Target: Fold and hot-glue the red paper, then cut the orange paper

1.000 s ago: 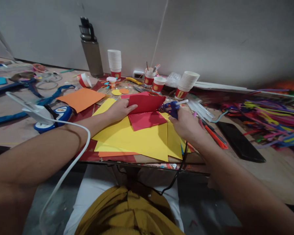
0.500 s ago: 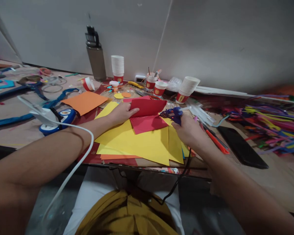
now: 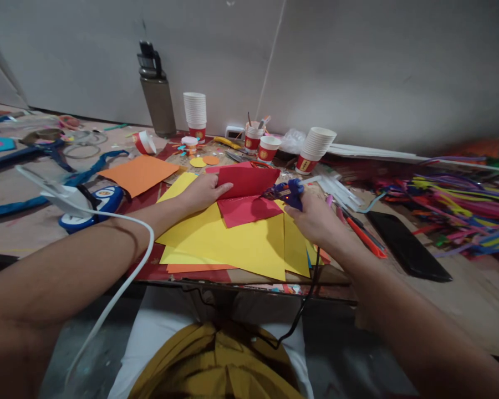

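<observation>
Cluttered tabletop (image 3: 25, 233), grey wall (image 3: 357, 66) behind. Left hand (image 3: 205, 191) pinches folded red paper (image 3: 249, 183) at its left edge, over yellow sheets (image 3: 253, 249); right hand (image 3: 311, 213) grips a blue glue gun (image 3: 290, 191) pointed at the fold. Paper judged light, easily creased: hold by edges.

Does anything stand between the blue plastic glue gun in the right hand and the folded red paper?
Nothing visible does. The blue plastic glue gun in the right hand points its nozzle directly at the folded red paper, and the left hand holds the raised flap at its left end, away from the nozzle.
</observation>
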